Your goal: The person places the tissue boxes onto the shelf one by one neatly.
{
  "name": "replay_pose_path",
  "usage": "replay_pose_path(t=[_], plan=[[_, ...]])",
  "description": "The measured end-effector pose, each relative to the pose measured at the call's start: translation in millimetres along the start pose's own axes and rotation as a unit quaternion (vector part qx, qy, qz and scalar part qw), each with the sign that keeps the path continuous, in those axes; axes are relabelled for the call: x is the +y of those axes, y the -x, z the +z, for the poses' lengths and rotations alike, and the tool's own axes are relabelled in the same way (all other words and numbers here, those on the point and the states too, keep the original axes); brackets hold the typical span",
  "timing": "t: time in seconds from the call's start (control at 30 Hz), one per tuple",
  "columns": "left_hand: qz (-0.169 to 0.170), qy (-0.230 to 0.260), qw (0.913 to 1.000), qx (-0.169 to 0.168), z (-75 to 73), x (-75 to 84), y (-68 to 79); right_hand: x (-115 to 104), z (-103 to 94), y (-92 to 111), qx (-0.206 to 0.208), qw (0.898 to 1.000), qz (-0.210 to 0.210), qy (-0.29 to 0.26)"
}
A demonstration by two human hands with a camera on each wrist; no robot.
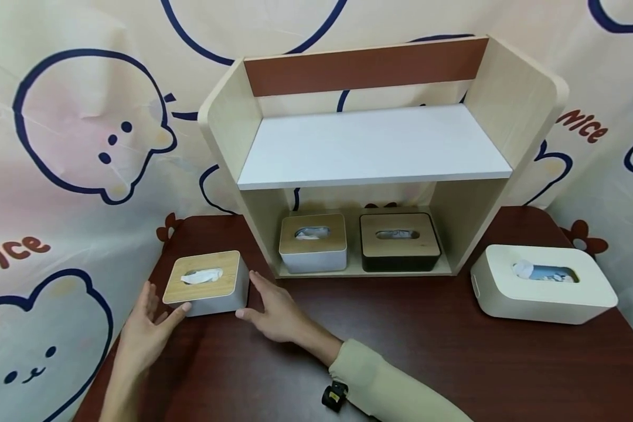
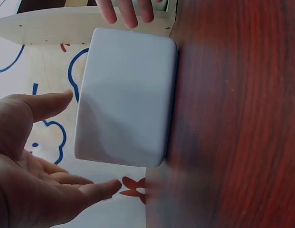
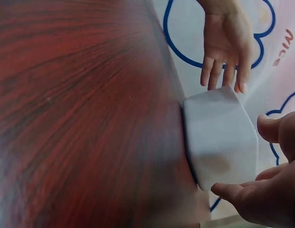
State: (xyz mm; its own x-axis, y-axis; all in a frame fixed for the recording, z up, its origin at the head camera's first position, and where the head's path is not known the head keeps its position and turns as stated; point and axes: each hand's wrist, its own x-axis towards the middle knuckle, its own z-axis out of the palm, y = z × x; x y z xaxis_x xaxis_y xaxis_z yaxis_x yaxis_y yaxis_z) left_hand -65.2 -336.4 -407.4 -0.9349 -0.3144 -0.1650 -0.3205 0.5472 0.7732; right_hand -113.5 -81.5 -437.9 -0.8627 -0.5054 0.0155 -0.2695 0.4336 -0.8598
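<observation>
A tissue box (image 1: 207, 288) with a light wood lid and white sides stands at the left of the table, a tissue showing in its slot. My left hand (image 1: 145, 334) is at its left side, fingers spread, the thumb near the front left corner. On the opposite side is my right hand (image 1: 279, 310), fingers extended toward the right end. In the left wrist view a gap separates the left thumb from the white box wall (image 2: 126, 97). The right wrist view has both hands around the box (image 3: 221, 137); whether a fingertip touches it I cannot tell.
A two-level shelf unit (image 1: 374, 146) stands at the back. Its lower level holds a wood-lidded white tissue box (image 1: 313, 258) and a black one with a wood lid (image 1: 400, 255). A larger white tissue box (image 1: 548, 293) sits on the dark table (image 1: 401, 334) at right.
</observation>
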Motion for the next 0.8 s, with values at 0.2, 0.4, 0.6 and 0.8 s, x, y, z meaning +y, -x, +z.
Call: replay_pose_path(t=[0.2,0.4,0.6,0.8], plan=[[-0.01,0.031,0.9993,-0.02,3.7,-2.9,-3.9,-3.1,12.4,-9.8,0.002,1.0,0.003,-0.006],[-0.018,0.031,0.9993,-0.011,7.5,-6.2,-2.7,-2.9,22.4,-13.0,0.028,0.999,-0.007,-0.02],[-0.012,0.037,0.9991,0.015,13.2,-9.5,-1.7,-3.5,28.2,-15.3,0.064,0.997,-0.015,-0.03],[-0.004,0.065,0.9966,0.049,17.6,-14.1,-1.1,-4.1,34.5,-16.5,0.075,0.996,-0.015,-0.052]])
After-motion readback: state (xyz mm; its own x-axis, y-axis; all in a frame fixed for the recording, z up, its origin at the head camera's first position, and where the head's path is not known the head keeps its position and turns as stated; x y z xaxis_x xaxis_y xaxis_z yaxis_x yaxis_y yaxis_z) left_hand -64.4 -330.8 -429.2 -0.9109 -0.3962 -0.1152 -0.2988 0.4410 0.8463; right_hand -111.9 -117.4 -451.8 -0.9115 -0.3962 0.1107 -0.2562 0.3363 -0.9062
